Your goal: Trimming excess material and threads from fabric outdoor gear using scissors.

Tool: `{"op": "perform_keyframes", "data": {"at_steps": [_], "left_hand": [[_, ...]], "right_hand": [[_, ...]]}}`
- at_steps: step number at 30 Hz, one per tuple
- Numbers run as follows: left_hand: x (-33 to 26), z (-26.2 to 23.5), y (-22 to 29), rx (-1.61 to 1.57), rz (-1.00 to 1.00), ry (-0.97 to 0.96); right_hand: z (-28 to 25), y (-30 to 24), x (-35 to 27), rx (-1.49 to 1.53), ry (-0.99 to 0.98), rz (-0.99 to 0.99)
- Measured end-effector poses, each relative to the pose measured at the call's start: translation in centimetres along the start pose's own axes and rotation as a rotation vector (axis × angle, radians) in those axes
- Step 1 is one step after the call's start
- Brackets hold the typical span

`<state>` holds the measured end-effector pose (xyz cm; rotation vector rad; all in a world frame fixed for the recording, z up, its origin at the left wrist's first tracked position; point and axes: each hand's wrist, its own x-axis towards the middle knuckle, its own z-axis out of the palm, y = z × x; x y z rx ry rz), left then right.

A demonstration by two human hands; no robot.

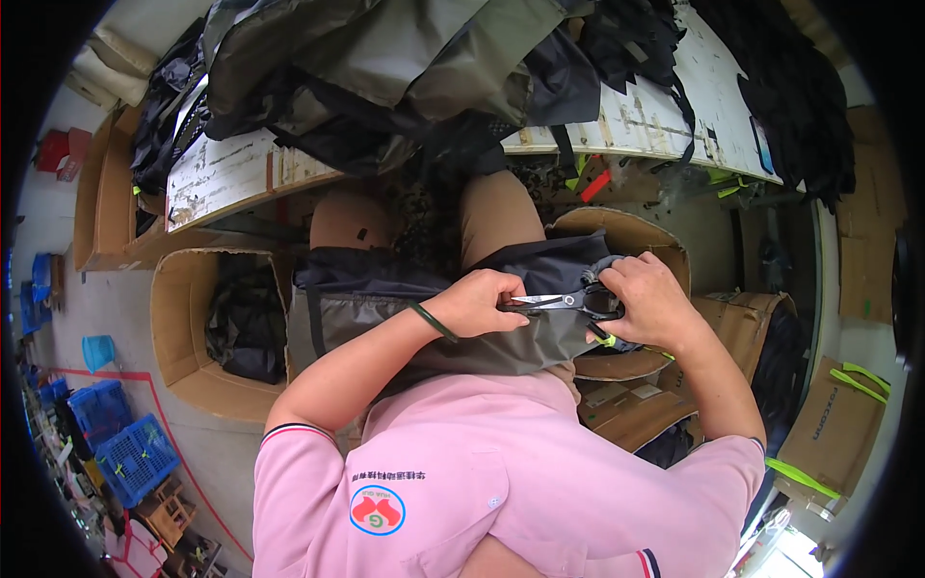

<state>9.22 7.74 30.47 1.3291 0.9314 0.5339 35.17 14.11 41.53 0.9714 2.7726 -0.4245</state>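
A black and olive-grey fabric piece (385, 323) lies across my lap. My right hand (647, 299) is closed around the dark handles of a pair of scissors (559, 302), whose metal blades point left. Just at the blade tips, my left hand (482, 303) is closed in a pinch over the fabric. Something small and dark shows between its fingers, too hidden to name. A dark green bangle (434, 323) circles my left wrist. Below my right hand hangs a short neon yellow-green strip (603, 337).
A worn white table (246, 178) stands ahead, heaped with dark fabric pieces (385, 67). Beside my left leg is an open cardboard box (183, 328) holding black fabric. More boxes (737, 328) stand at my right. Blue crates (140, 458) sit on the floor at far left.
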Motion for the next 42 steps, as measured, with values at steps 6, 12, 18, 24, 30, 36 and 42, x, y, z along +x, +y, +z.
{"op": "perform_keyframes", "data": {"at_steps": [6,12,18,24,30,36,42], "left_hand": [[-0.1,0.0,0.1,0.004,0.014,0.022],[-0.2,0.1,0.2,0.026,0.015,0.029],[-0.2,0.2,0.3,0.039,0.020,0.023],[-0.3,-0.2,0.4,0.068,0.026,0.020],[-2.2,-2.2,0.7,0.297,0.191,0.081],[-14.8,-13.6,0.5,0.567,-0.094,0.265],[-20.4,-13.6,-4.0,0.257,-0.067,0.367]], "right_hand": [[0.4,0.0,0.0,0.012,0.032,-0.042],[0.6,0.1,-0.2,-0.008,-0.029,-0.014],[1.0,0.3,-0.6,0.023,-0.073,0.003],[1.0,0.0,-0.2,0.152,-0.058,0.060],[4.3,-3.1,2.8,0.574,0.121,0.152],[8.2,-0.9,3.2,0.482,0.002,0.137],[5.6,-1.8,5.8,0.371,0.008,0.113]]}}
